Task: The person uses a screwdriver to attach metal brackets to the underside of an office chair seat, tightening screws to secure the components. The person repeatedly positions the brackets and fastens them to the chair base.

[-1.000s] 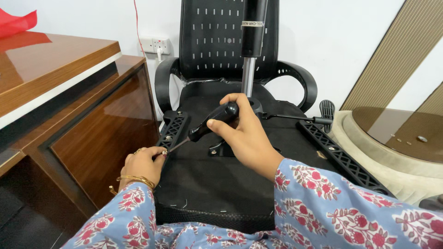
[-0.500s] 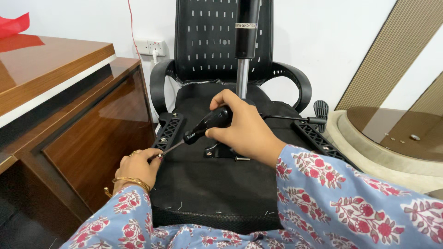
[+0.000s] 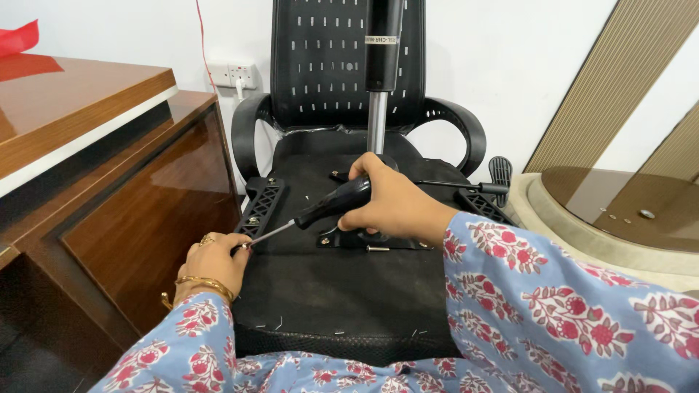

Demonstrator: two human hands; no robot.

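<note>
surface: upturned black chair seat (image 3: 342, 291) | on it: loose screw (image 3: 378, 249), metal mounting plate (image 3: 342, 239)

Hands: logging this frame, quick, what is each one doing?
Left hand: fingers closed at the screwdriver tip, on the armrest bracket.
Right hand: closed around the screwdriver handle.

an office, judging by the polished wooden desk (image 3: 87, 138), black office chair (image 3: 342, 65) and wall socket (image 3: 237, 74).

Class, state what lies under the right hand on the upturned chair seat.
Under the right hand a black metal mechanism plate shows, with a loose bolt beside it. The plate's middle and the gas cylinder base are covered.
</note>
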